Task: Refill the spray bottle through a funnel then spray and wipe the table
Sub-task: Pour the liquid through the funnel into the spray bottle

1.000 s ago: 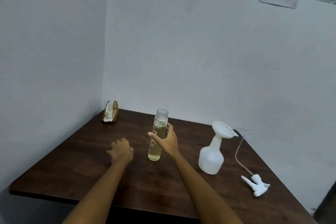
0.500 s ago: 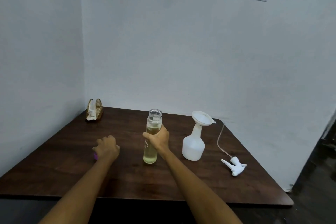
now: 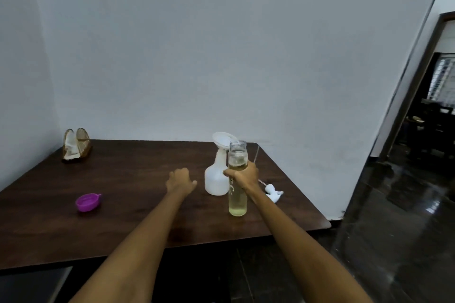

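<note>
Right hand (image 3: pixel 244 176) wraps fingers round the clear bottle (image 3: pixel 237 181) of yellowish liquid, uncapped and upright; can't tell if its base touches the table (image 3: pixel 138 224). Purple cap (image 3: pixel 88 202) lies well left. Left hand (image 3: pixel 180 179) empty, fingers loosely curled, just left of the white spray bottle (image 3: pixel 216 179). Funnel (image 3: pixel 222 138) sits in its neck. Sprayer head (image 3: pixel 273 193) lies right, behind the right wrist. Napkin holder (image 3: pixel 76 144) in far-left corner.

A single head-worn wide-angle view looks forward and slightly down from above the near edge of the dark wooden surface (image 3: pixel 128 179), facing the white corner walls; both forearms reach in from the bottom, close to the lens, and a doorway shows at right.
</note>
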The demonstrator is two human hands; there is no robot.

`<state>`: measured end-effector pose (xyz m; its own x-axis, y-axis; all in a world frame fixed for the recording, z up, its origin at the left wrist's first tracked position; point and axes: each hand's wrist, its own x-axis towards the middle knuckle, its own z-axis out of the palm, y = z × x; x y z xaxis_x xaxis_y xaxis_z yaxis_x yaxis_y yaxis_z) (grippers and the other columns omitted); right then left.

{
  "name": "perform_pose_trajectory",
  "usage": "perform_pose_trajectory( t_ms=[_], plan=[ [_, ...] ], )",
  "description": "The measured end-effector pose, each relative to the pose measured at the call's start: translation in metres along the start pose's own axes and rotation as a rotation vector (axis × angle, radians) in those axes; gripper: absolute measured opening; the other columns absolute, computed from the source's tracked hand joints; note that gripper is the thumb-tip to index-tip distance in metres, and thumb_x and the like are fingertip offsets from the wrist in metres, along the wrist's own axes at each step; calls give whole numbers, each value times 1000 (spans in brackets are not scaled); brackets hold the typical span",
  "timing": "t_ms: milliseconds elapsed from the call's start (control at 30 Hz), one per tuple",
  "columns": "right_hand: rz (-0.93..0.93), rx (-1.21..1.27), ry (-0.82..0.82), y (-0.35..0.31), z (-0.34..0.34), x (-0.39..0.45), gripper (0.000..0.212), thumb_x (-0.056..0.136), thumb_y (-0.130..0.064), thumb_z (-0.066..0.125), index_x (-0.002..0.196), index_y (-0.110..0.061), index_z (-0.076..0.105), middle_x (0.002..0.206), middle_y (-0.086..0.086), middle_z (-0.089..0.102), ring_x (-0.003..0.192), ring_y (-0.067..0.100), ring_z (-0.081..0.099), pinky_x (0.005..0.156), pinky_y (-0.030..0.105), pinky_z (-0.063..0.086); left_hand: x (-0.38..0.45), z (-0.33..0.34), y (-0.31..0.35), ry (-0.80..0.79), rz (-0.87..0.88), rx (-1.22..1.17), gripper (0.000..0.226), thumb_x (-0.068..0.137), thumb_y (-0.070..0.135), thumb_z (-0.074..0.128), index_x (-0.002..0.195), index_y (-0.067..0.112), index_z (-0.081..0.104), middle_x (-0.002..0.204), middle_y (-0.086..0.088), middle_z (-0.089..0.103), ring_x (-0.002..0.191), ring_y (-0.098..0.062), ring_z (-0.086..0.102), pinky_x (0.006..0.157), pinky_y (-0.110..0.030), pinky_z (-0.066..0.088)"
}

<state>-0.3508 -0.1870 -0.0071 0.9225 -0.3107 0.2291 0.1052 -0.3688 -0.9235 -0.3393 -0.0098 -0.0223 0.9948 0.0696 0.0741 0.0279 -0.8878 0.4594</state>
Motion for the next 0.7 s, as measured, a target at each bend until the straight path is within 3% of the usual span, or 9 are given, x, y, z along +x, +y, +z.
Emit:
perform_pose_trajectory(
  t_ms=[100, 233, 400, 567, 700],
  plan=[
    [13, 26, 66, 8, -18, 11, 23, 61, -9, 79, 77, -17, 64, 67, -9, 63, 61, 3, 60, 49, 9, 42, 17, 7, 19, -24, 83, -111, 50, 90, 32, 61, 130, 4, 48, 132, -13, 53, 124, -27, 51, 99, -37, 47],
    [26, 66, 123, 13, -25, 29, 22, 61, -10, 78, 67, -21, 61, 69, -2, 66, 66, 14, 64, 58, 18, 49, 40, 12, 45, -60, 177, -256, 68, 86, 30, 68, 140, 2, 37, 137, -15, 51, 126, -28, 51, 101, -36, 45],
    [28, 123, 155, 21, -22, 46, 24, 60, -8, 78, 66, -23, 59, 71, 3, 67, 73, 23, 67, 72, 34, 57, 60, 26, 76, -24, 192, -411, 79, 78, 34, 76, 137, 1, 36, 137, -16, 50, 127, -31, 48, 100, -39, 45],
    [64, 141, 181, 31, -20, 56, 23, 58, -8, 78, 67, -21, 61, 69, 1, 68, 73, 24, 69, 70, 34, 57, 63, 43, 87, 85, 84, -332, 61, 83, 35, 71, 127, 2, 43, 128, -16, 57, 119, -32, 55, 89, -38, 47],
    [74, 124, 193, 31, -20, 56, 24, 59, -8, 78, 65, -23, 60, 69, 0, 68, 73, 22, 68, 71, 32, 57, 71, 38, 78, 42, 116, -370, 55, 87, 27, 68, 131, 3, 44, 132, -15, 55, 123, -31, 53, 96, -37, 45]
  ],
)
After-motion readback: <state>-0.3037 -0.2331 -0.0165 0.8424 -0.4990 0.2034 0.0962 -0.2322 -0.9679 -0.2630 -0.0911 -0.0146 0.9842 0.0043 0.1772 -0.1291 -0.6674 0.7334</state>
